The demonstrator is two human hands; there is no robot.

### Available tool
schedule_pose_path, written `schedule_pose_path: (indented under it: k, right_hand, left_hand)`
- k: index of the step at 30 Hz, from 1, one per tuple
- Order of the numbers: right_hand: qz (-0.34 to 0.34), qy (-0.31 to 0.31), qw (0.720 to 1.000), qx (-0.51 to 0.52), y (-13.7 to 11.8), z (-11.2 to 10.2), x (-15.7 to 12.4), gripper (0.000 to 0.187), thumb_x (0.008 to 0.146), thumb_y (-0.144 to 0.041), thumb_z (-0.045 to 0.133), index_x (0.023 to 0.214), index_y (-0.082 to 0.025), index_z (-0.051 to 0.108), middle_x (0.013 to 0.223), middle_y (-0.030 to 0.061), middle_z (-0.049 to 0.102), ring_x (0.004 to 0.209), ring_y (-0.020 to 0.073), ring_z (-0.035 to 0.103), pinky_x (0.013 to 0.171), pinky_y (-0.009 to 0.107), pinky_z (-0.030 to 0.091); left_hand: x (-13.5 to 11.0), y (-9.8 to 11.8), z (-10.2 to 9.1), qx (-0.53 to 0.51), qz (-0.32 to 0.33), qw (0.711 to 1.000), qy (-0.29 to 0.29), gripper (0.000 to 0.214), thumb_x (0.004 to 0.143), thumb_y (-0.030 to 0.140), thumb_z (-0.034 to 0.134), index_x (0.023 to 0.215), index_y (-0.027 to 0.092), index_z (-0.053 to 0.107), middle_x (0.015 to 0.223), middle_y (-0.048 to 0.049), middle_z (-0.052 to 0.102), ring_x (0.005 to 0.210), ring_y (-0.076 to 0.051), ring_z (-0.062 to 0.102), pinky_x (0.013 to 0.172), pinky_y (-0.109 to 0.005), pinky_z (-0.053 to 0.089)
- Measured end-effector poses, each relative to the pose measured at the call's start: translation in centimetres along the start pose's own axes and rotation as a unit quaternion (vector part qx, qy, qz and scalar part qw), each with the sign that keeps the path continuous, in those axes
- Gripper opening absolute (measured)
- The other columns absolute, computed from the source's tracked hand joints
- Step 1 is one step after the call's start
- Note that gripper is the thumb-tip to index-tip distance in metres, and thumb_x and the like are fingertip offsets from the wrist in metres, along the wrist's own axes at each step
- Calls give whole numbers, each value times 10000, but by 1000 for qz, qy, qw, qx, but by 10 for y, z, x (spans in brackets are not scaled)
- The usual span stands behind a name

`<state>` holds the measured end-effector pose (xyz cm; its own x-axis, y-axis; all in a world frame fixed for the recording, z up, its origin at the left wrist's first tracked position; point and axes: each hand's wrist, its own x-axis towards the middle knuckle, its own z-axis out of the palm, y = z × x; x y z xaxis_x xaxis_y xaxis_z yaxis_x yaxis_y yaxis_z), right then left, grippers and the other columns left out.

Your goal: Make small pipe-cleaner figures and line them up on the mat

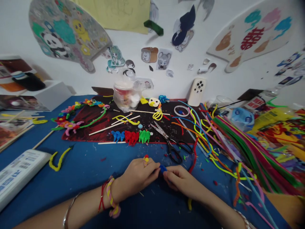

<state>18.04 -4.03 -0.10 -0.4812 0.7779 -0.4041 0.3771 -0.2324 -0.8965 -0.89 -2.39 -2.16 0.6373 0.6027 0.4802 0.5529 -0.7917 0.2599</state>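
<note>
Between my two hands is a small blue piece of fuzzy pipe cleaner [163, 168], mostly covered by fingers. My left hand [141, 173] pinches its left end between thumb and forefinger, and a ring with a red and yellow top sits on one finger. My right hand [177, 178] grips the other end, its fingers curled. Just beyond the hands lie black-handled scissors [169, 140] with parted blades. Left of them stand blue twisted pieces [118, 136], red twisted pieces [132, 138] and green twisted pieces [144, 136] in a row.
Loose coloured pipe cleaners [205, 136] spread over the right side, beside a thick bundle [257, 152]. A braided flower garland [73, 111] lies at the left, near a white box [21, 175]. A phone [197, 92] leans against the wall, and a wrapped cup [125, 95] stands at the back.
</note>
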Motion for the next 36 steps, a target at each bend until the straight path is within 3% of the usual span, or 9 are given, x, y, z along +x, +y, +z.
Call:
schedule_pose_path:
  k: [9, 15, 21, 28, 36]
  right_hand:
    - [-21, -9, 1000, 20, 3, 9, 0, 354, 852, -384, 378, 572, -170, 415, 468, -69, 328, 427, 61, 267, 414, 191, 207]
    - [-9, 19, 999, 50, 2, 10, 0, 378, 820, -467, 411, 592, -167, 440, 451, -82, 298, 397, 54, 239, 391, 190, 170]
    - [-21, 39, 999, 10, 1, 6, 0, 363, 842, -430, 402, 607, -160, 465, 449, -79, 304, 403, 58, 250, 395, 193, 175]
    - [-25, 44, 998, -23, 4, 6, 0, 354, 864, -378, 396, 606, -154, 488, 455, -73, 325, 413, 59, 273, 404, 189, 189]
    - [-39, 47, 996, -58, 0, 6, -2, 333, 871, -319, 385, 608, -153, 504, 478, -67, 341, 445, 67, 302, 427, 186, 223]
  left_hand:
    - [1, 7, -4, 60, 43, 997, 31, 130, 870, 159, 426, 797, 148, 534, 571, 5, 550, 499, -113, 485, 512, -242, 367]
    - [1, 6, 1, -45, -54, 997, 24, 125, 839, 204, 457, 772, 161, 553, 588, 4, 572, 500, -93, 507, 529, -218, 374]
    - [8, 8, -7, -231, -180, 956, -22, 167, 787, 172, 451, 895, 162, 577, 578, 28, 561, 474, -72, 475, 496, -180, 361]
    - [13, 6, -12, -283, -236, 929, -26, 152, 810, 243, 458, 822, 156, 583, 567, 28, 517, 509, -82, 441, 507, -191, 340]
    - [20, 2, -14, -382, -273, 872, -138, 245, 848, 291, 419, 706, 140, 549, 581, 38, 480, 531, -72, 410, 508, -188, 315]
